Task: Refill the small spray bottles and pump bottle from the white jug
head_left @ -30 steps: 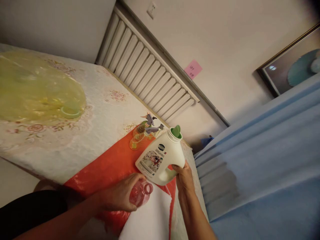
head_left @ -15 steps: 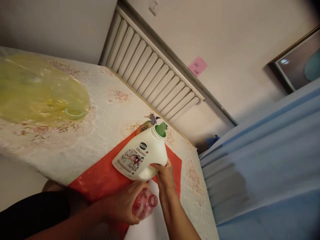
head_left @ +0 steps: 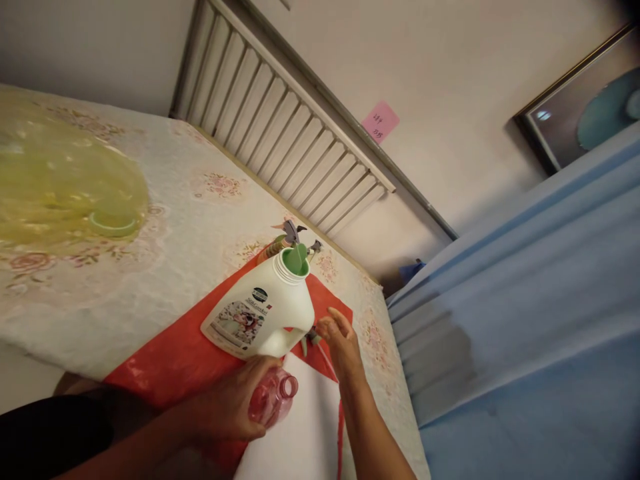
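Note:
My left hand (head_left: 235,400) is wrapped round a clear pink plastic bottle (head_left: 273,399), whose uncapped neck points up and to the right. Just beyond it a large white detergent jug (head_left: 265,307) stands on a red cloth (head_left: 170,353), with a picture label and a green pouring spout (head_left: 297,259) in its capless mouth. My right hand (head_left: 343,340) is beside the jug's handle, apart from it, fingers loosely spread and holding nothing. A grey spray trigger (head_left: 313,335) shows partly between jug and hand. Behind the jug is another spray bottle head (head_left: 290,232), its body mostly hidden.
A yellow translucent plastic bag (head_left: 65,180) lies on the flowered tablecloth (head_left: 195,247) at left. White paper (head_left: 305,420) rests on the red cloth in front. A radiator (head_left: 280,113) runs along the wall behind, and a blue curtain (head_left: 525,320) hangs at right.
My right hand has let go of the jug's handle and moved off to its right, uncovering a spray trigger. My left hand still holds the pink bottle. The whole view has shifted slightly.

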`<control>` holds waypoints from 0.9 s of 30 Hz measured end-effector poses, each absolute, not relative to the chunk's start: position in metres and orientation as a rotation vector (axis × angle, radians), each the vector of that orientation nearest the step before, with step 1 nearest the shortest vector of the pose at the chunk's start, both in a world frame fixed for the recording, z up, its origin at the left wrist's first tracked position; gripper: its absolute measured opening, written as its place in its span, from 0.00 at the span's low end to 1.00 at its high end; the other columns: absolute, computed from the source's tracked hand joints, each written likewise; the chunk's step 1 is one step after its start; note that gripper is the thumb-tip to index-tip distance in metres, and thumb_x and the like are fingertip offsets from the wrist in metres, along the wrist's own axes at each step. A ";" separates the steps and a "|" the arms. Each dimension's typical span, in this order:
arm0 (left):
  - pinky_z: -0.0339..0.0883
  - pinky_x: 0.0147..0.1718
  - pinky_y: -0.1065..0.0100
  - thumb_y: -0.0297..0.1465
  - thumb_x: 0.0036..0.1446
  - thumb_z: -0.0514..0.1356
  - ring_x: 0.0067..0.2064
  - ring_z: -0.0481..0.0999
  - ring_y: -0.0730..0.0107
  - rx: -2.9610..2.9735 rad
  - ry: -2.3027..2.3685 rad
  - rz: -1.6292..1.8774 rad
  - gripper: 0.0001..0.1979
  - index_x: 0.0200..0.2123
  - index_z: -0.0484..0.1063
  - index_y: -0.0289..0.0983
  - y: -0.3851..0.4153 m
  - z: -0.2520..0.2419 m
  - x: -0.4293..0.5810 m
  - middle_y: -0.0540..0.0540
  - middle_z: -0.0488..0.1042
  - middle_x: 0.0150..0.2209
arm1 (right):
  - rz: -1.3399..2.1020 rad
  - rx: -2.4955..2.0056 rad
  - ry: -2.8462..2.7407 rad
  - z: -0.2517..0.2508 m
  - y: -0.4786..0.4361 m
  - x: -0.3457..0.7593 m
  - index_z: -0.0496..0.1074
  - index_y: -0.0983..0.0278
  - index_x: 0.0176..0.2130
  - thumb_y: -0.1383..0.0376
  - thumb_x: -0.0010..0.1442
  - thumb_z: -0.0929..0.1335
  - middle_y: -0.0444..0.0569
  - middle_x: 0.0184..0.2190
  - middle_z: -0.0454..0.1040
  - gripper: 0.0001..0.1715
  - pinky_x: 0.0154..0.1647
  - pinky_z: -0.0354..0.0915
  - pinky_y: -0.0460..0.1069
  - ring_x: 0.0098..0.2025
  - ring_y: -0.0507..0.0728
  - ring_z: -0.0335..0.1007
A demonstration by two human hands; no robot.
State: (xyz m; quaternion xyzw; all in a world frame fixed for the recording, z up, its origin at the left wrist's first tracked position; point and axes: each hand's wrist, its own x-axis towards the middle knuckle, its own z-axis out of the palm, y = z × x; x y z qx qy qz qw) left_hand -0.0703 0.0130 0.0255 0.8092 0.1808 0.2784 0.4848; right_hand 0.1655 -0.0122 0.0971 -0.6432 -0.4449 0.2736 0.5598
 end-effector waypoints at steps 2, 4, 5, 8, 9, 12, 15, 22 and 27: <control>0.71 0.48 0.62 0.34 0.52 0.61 0.48 0.75 0.57 1.967 0.448 0.703 0.24 0.52 0.59 0.44 0.012 0.025 -0.069 0.43 0.72 0.49 | 0.474 -1.772 -1.093 0.086 -0.015 0.188 0.69 0.66 0.48 0.54 0.55 0.69 0.48 0.32 0.77 0.26 0.40 0.69 0.53 0.35 0.56 0.73; 0.72 0.47 0.63 0.34 0.52 0.61 0.47 0.76 0.58 1.967 0.454 0.736 0.24 0.52 0.59 0.43 0.011 0.026 -0.068 0.43 0.73 0.48 | 0.395 -1.892 -1.111 0.071 -0.016 0.203 0.72 0.66 0.42 0.58 0.52 0.69 0.46 0.29 0.76 0.19 0.37 0.68 0.52 0.32 0.56 0.72; 0.72 0.47 0.64 0.34 0.53 0.61 0.47 0.76 0.58 1.969 0.460 0.750 0.23 0.52 0.60 0.43 0.011 0.026 -0.068 0.43 0.73 0.48 | 0.367 -1.938 -1.124 0.064 -0.016 0.208 0.73 0.65 0.40 0.60 0.51 0.70 0.46 0.29 0.76 0.17 0.36 0.68 0.51 0.32 0.56 0.72; 0.73 0.46 0.63 0.32 0.53 0.60 0.46 0.77 0.59 1.988 0.473 0.784 0.23 0.52 0.60 0.42 0.010 0.030 -0.068 0.44 0.74 0.47 | 0.262 -2.095 -1.188 0.047 -0.013 0.214 0.75 0.63 0.37 0.64 0.48 0.70 0.47 0.31 0.77 0.14 0.37 0.66 0.51 0.35 0.58 0.72; 0.73 0.47 0.63 0.32 0.53 0.60 0.47 0.77 0.59 1.998 0.474 0.787 0.23 0.52 0.60 0.43 0.010 0.031 -0.068 0.44 0.74 0.48 | 0.227 -2.143 -1.215 0.042 -0.012 0.214 0.75 0.63 0.37 0.65 0.47 0.70 0.48 0.32 0.78 0.13 0.38 0.65 0.51 0.36 0.59 0.72; 0.74 0.45 0.63 0.31 0.51 0.61 0.45 0.78 0.59 2.019 0.483 0.807 0.23 0.51 0.62 0.43 0.011 0.034 -0.069 0.44 0.75 0.47 | 0.139 -2.257 -1.300 0.033 -0.007 0.214 0.76 0.63 0.36 0.69 0.47 0.69 0.51 0.34 0.78 0.12 0.40 0.63 0.51 0.39 0.61 0.72; 0.75 0.44 0.64 0.31 0.50 0.62 0.43 0.78 0.60 2.002 0.483 0.841 0.23 0.50 0.64 0.42 0.010 0.036 -0.068 0.44 0.76 0.45 | 0.090 -2.324 -1.365 0.027 -0.002 0.213 0.76 0.63 0.34 0.71 0.49 0.67 0.52 0.34 0.78 0.11 0.38 0.61 0.50 0.39 0.61 0.73; 0.74 0.44 0.65 0.35 0.48 0.64 0.44 0.79 0.58 1.879 0.606 0.795 0.25 0.51 0.65 0.42 0.005 0.028 -0.067 0.44 0.77 0.46 | 0.028 -2.282 -1.380 0.046 -0.001 0.216 0.75 0.63 0.30 0.67 0.52 0.66 0.48 0.27 0.76 0.07 0.31 0.59 0.49 0.29 0.57 0.69; 0.73 0.46 0.61 0.35 0.41 0.66 0.48 0.77 0.52 1.788 0.676 0.827 0.31 0.51 0.64 0.42 0.001 0.023 -0.062 0.43 0.77 0.47 | 0.030 -2.116 -1.317 0.091 -0.021 0.217 0.75 0.63 0.30 0.61 0.51 0.67 0.42 0.21 0.71 0.08 0.28 0.59 0.48 0.24 0.54 0.63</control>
